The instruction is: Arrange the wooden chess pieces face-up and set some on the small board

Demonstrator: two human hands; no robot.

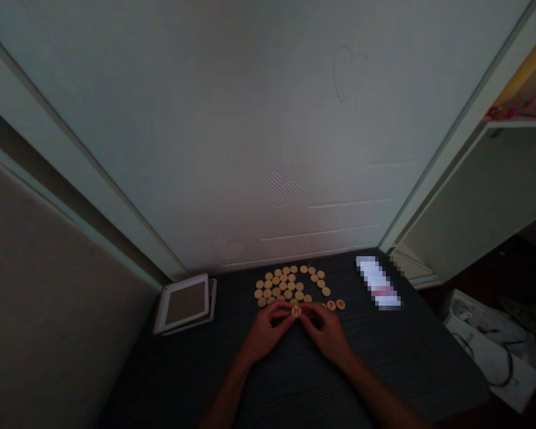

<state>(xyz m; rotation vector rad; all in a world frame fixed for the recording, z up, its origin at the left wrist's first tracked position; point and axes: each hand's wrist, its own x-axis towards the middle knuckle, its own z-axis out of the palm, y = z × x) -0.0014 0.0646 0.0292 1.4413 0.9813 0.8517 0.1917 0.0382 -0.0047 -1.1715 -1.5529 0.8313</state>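
Between the fingertips of both hands is a round wooden Chinese chess piece (296, 311) with a red character facing up. My left hand (268, 329) pinches it from the left, and my right hand (327, 331) pinches it from the right. Just beyond my hands lies a cluster of plain-looking round pieces (283, 286) on the dark table (286, 381). A curved line of similar pieces (321, 283) sits to its right. Beside my right hand are pieces with red marks (340, 304); one more is partly hidden behind my fingers.
At the table's left lies a white-framed board or picture frame (206, 302) on top of another flat item. A blurred-out bright rectangular object (377, 283) lies at the right. White panelling (232, 149) rises behind the table. A white bag (495, 351) stands low at the right.
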